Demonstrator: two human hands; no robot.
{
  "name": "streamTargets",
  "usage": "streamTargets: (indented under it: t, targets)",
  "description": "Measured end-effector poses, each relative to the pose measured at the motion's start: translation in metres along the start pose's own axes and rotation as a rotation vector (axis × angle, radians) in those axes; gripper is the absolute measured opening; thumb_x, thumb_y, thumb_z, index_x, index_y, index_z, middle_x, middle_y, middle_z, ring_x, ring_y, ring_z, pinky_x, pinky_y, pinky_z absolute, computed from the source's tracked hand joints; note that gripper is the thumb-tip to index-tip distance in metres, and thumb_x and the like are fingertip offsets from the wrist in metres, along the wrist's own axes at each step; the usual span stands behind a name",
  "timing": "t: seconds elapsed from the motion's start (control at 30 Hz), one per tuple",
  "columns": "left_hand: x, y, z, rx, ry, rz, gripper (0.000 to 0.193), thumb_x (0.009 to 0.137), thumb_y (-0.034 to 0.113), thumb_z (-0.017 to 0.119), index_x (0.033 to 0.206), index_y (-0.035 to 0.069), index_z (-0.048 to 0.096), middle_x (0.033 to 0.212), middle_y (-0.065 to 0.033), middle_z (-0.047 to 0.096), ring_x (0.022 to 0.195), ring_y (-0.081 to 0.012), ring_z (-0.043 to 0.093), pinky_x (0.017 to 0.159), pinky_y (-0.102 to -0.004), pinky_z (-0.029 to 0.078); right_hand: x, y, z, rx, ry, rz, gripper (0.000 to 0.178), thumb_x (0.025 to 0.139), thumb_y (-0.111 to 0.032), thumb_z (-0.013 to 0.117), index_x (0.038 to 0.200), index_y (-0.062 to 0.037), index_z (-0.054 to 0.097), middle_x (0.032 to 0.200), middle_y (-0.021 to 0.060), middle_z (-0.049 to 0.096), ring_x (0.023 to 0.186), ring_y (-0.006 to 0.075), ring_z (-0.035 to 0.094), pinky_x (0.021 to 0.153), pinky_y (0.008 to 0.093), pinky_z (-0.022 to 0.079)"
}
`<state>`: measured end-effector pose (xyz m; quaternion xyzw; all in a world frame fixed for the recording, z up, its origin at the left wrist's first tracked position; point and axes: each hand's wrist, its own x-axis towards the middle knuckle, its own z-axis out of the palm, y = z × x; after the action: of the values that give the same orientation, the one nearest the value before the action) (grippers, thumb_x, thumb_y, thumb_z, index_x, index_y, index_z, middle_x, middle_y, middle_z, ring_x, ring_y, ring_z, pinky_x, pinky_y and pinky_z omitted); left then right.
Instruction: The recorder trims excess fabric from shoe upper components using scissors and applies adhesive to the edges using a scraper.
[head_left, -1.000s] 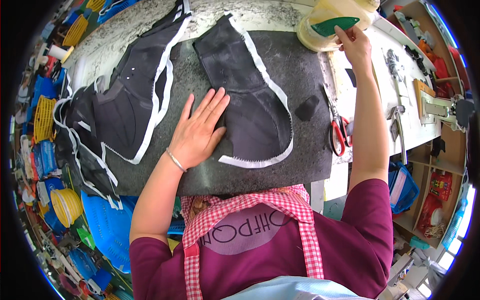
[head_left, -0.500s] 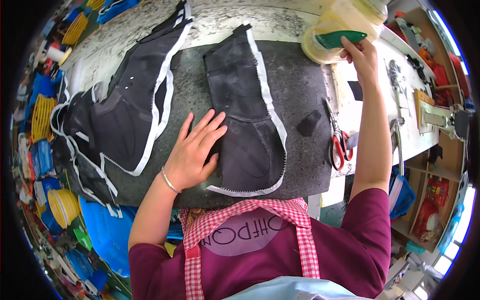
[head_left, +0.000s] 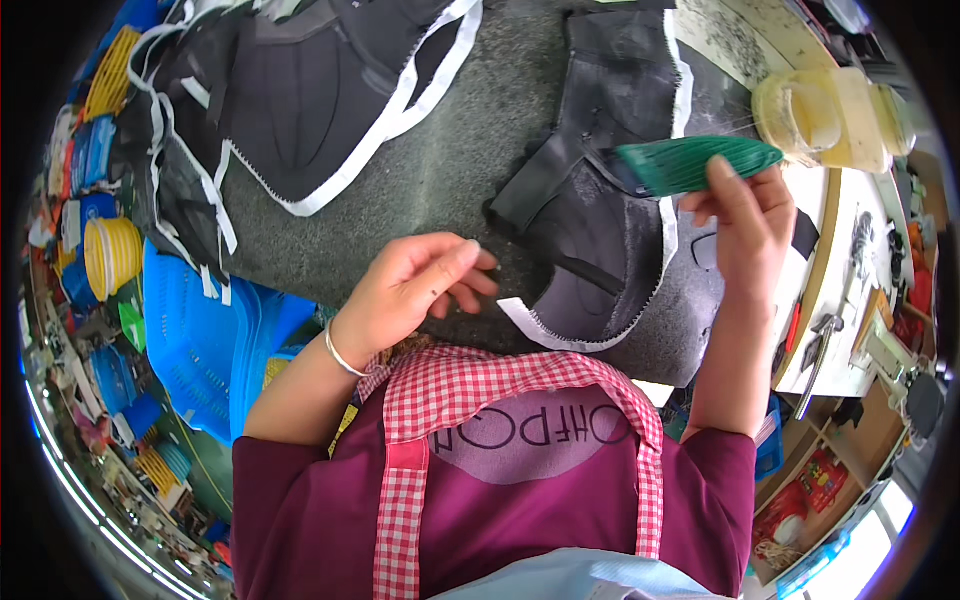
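My right hand (head_left: 745, 225) grips a green scraper (head_left: 690, 165) with a ridged surface, its tip over a black fabric piece. The black fabric piece (head_left: 610, 110), edged in white zigzag-stitched tape, lies on the dark work mat, with a flap (head_left: 540, 183) standing out to the left. Thin strands stretch between the scraper and a yellowish tub (head_left: 830, 120) at the far right. My left hand (head_left: 420, 290), a bracelet on its wrist, hovers empty left of the fabric's lower end, fingers loosely curled and apart.
Another white-edged black piece (head_left: 300, 110) lies at the far left of the mat (head_left: 440, 170). Below that, beyond the mat's edge, is a blue plastic basket (head_left: 195, 370). Metal tools (head_left: 822, 360) and a black scrap (head_left: 805, 235) sit to the right.
The scraper came away from the tub to over the fabric in my right hand. My left hand came off the fabric, toward me. A flap now sticks out. The view shifted.
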<state>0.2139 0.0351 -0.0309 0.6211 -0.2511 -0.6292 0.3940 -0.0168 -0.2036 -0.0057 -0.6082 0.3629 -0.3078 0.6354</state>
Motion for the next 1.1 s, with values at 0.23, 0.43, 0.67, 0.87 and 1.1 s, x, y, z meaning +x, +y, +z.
streamTargets:
  t: [0.23, 0.43, 0.67, 0.87, 1.1]
  targets:
    - [0.014, 0.0, 0.036, -0.869, -0.041, -0.148, 0.047, 0.104, 0.029, 0.051, 0.127, -0.011, 0.05, 0.125, -0.0249, 0.061, 0.113, -0.0305, 0.064, 0.099, -0.0408, 0.052, 0.004, 0.021, 0.043, -0.305, -0.016, -0.179, 0.012, 0.091, -0.006, 0.068, 0.098, 0.0029, 0.064, 0.081, 0.0106, 0.072, 0.064, 0.0129, 0.068, 0.057, 0.0256, 0.052]
    - [0.027, 0.002, 0.043, -0.922, 0.046, -0.094, 0.029, 0.101, 0.02, 0.056, 0.115, -0.006, 0.056, 0.112, -0.0165, 0.066, 0.104, -0.0254, 0.067, 0.094, -0.0371, 0.056, -0.012, 0.022, 0.05, -0.747, -0.07, -0.487, 0.01, 0.087, -0.003, 0.07, 0.094, -0.0036, 0.063, 0.078, 0.0098, 0.068, 0.063, 0.0203, 0.069, 0.058, 0.0302, 0.053]
    - [0.034, -0.005, 0.039, -0.829, 0.021, 0.013, 0.018, 0.099, 0.007, 0.053, 0.115, -0.001, 0.057, 0.11, -0.0084, 0.066, 0.098, -0.0149, 0.067, 0.091, -0.0303, 0.057, -0.024, 0.02, 0.062, -0.625, -0.319, -0.633, 0.017, 0.082, -0.001, 0.072, 0.095, -0.0033, 0.063, 0.083, 0.0109, 0.068, 0.069, 0.0301, 0.068, 0.058, 0.0338, 0.053]
    - [0.034, -0.007, 0.043, -0.669, 0.037, 0.047, 0.029, 0.098, 0.0, 0.048, 0.126, 0.002, 0.055, 0.114, -0.0049, 0.066, 0.104, -0.0113, 0.064, 0.089, -0.0263, 0.054, -0.008, 0.016, 0.054, -0.727, -0.094, -0.451, 0.008, 0.085, -0.002, 0.07, 0.091, -0.0013, 0.064, 0.078, 0.0104, 0.066, 0.062, 0.0218, 0.066, 0.056, 0.0307, 0.051]
    - [0.032, -0.004, 0.045, -0.63, 0.048, 0.029, 0.033, 0.098, -0.001, 0.046, 0.13, 0.006, 0.054, 0.118, -0.0014, 0.065, 0.106, -0.0091, 0.062, 0.09, -0.0248, 0.052, -0.017, 0.013, 0.065, -0.821, -0.182, -0.675, 0.016, 0.082, 0.002, 0.071, 0.095, -0.0026, 0.063, 0.08, 0.0115, 0.065, 0.063, 0.0258, 0.066, 0.057, 0.0335, 0.053]
